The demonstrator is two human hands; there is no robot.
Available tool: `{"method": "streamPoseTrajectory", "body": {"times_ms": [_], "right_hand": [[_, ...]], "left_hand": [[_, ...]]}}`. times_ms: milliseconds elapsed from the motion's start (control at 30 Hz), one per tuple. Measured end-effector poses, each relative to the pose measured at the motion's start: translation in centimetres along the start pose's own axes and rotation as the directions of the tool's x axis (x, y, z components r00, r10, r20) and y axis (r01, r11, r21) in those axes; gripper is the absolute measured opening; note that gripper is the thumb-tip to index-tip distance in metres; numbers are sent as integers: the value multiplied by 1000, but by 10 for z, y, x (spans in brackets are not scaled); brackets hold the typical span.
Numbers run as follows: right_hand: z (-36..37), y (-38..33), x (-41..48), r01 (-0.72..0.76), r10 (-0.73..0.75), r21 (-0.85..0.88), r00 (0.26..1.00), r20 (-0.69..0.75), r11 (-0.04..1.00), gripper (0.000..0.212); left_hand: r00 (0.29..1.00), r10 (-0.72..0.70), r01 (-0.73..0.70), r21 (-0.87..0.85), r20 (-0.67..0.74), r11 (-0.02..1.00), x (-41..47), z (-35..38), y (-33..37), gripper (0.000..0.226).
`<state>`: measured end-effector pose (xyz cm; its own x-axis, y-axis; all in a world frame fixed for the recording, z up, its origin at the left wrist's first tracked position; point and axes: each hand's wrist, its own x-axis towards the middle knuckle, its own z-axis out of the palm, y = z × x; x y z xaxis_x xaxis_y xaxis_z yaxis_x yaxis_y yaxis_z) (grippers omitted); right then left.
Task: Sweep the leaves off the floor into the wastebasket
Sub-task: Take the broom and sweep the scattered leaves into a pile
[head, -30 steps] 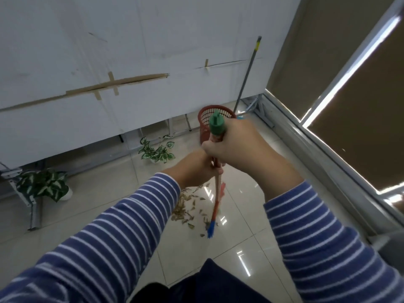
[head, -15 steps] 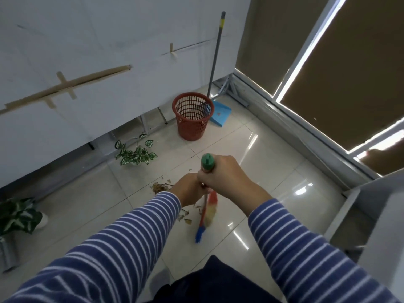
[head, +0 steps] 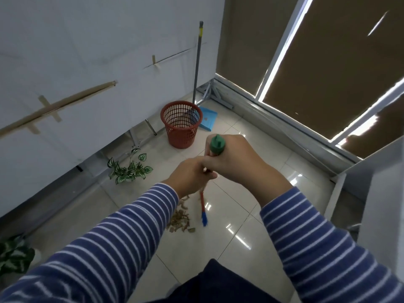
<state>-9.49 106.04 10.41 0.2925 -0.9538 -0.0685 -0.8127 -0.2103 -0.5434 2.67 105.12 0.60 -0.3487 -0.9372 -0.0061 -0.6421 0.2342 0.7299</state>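
No brand, label or legible writing is visible on any item.

The broom [head: 202, 207] is held near upright at frame centre. The right hand [head: 235, 159] is wrapped tight round the top of the handle, just below the green end cap [head: 216, 145]; the left hand [head: 192, 177] is clenched on the shaft directly beneath it, the two hands touching. The blue bristle end rests on the tiled floor [head: 240, 193] below the hands, just right of the pile of dry brown leaves [head: 179, 220] (partly hidden by the left striped sleeve [head: 122, 232]).

The red mesh wastebasket [head: 181, 124] stands upright above centre, well apart from the leaves. Behind it, touching or nearly so, lies a blue dustpan [head: 207, 120] whose grey long handle [head: 197, 62] leans against the white wall [head: 87, 51]. A small green-and-white leafed plant [head: 129, 168] sits left of centre near the wall base; a second one [head: 14, 254] is at the lower left edge.

Compared with half a second ago, the hands have risen in the frame, the bristle end appears narrower and edge-on, and the leaves lie gathered in a tighter pile lower down. The wastebasket's place by the wall is unchanged.
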Motion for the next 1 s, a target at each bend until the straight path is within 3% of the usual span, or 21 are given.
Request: {"method": "streamPoseTrajectory", "body": {"times_ms": [100,233,400,533,700,900,1000], "right_hand": [[15,4,-1,-4,4,-36,1000,15,999,27],[45,15,-4,-38,44,-57,994,104,998,18],[52,27,-3,-68,63,34,988,141,997,6],[27,30,7,-88,78,109,993,90,990,6],[-7,34,27,-25,23,68,999,34,997,12],[-22,60,73,70,-68,-41,997,47,997,7],[-18,85,98,68,-64,-35,992,111,997,14]], "left_hand": [[997,-30,31,-20,68,999,4,12,-8,11],[958,-219,210,69,188,975,5,42,-34,25],[963,-149,122,129,227,984,-1,41,-49,17],[991,-30,23,50,132,998,11,25,-36,21],[997,48,-51,49,64,997,42,10,-18,10],[998,-65,65,13,16,998,97,13,-11,13],[987,-153,147,107,43,983,128,29,-19,14]]}}
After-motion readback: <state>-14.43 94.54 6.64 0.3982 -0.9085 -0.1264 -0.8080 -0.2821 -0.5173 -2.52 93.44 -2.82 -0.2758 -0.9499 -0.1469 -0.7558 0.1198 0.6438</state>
